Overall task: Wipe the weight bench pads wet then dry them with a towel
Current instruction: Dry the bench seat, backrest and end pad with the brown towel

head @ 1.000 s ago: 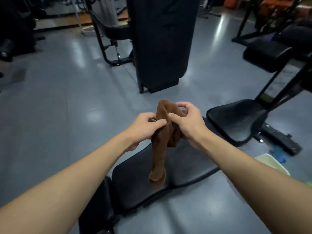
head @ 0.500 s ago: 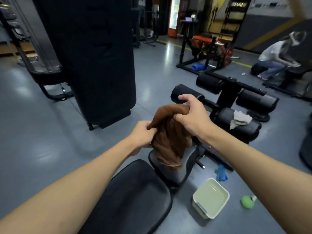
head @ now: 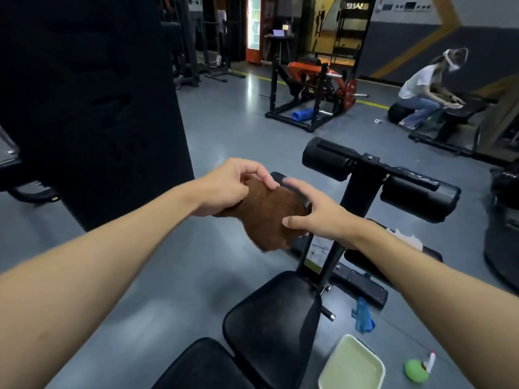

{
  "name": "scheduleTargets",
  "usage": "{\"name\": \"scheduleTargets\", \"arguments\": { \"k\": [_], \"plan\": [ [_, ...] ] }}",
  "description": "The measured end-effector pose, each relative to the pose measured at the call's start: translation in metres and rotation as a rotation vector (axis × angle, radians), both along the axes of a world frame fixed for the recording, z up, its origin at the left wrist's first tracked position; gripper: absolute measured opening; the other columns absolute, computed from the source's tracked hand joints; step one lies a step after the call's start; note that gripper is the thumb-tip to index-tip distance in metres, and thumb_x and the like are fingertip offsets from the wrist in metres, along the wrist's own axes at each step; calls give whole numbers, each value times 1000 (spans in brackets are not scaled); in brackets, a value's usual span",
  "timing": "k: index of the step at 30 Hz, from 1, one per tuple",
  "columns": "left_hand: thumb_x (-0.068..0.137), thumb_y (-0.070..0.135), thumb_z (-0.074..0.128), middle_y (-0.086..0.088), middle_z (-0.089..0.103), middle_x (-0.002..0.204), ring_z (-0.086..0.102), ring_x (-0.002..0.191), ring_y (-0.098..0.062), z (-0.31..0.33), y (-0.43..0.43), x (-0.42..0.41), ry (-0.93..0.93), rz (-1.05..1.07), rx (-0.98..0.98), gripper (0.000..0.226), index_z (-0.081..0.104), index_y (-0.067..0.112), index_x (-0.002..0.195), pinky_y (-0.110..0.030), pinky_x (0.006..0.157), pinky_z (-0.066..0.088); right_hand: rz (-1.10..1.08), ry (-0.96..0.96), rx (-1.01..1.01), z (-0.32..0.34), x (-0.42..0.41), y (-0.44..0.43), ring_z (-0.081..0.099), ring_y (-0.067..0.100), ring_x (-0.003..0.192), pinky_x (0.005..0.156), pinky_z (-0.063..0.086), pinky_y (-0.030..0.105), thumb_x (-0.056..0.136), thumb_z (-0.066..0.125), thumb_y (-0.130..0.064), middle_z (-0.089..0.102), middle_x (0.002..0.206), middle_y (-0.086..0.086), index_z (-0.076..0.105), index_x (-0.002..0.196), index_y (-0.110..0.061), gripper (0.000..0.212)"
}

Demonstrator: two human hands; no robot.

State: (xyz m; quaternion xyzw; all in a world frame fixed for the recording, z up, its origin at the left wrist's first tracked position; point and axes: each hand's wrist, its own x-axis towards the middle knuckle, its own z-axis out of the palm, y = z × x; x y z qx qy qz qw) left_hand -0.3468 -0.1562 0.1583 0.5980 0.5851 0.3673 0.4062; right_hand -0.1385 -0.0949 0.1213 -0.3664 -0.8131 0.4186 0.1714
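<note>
Bunching a brown towel [head: 266, 214] between them, the left hand [head: 227, 186] pinches its far edge while the right hand [head: 317, 213] grips its right side. It hangs above the floor, far of the black seat pad [head: 269, 327]; a pale basin [head: 351, 366] sits near right.

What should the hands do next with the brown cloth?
Probably lower the brown cloth onto the roller pad just beyond it and start wiping: the left hand and right hand both hold it bunched above the bench, touching no pad.
</note>
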Motion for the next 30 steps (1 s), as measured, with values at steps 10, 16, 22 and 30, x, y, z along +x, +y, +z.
{"name": "scheduleTargets", "arguments": {
  "k": [10, 16, 22, 30],
  "plan": [
    [83, -12, 33, -11, 72, 105, 68, 89, -16, -18, 120, -9, -23, 6, -358, 47, 73, 1, 104, -32, 82, 56, -141, 115, -186, -40, -2, 134, 65, 14, 68, 65, 53, 28, 89, 71, -10, 66, 81, 3, 65, 103, -11, 14],
    [87, -1, 53, -6, 70, 108, 66, 97, -22, -65, 222, 8, 416, 122, -164, 32, 73, 18, 104, -19, 76, 51, -232, 180, -308, -79, -3, 216, 70, 27, 82, 82, 59, 42, 91, 69, -10, 70, 102, 21, 63, 101, -15, 12],
    [90, 22, 67, -18, 17, 160, 22, 148, -32, -155, 299, 11, 836, -105, -266, 69, 37, 24, 152, -35, 119, 24, -81, -415, 103, -130, -12, 274, 41, 29, 131, 109, 37, 49, 91, 66, -37, 40, 140, 2, 37, 147, -31, 63],
    [93, 31, 63, -10, 16, 164, 10, 152, -29, -188, 299, 17, 689, -41, -285, 74, 25, 28, 156, -45, 122, 17, -90, -433, 69, -153, -16, 280, 42, 25, 133, 110, 31, 48, 95, 55, -37, 43, 144, -2, 43, 146, -29, 53]
  ]
}}
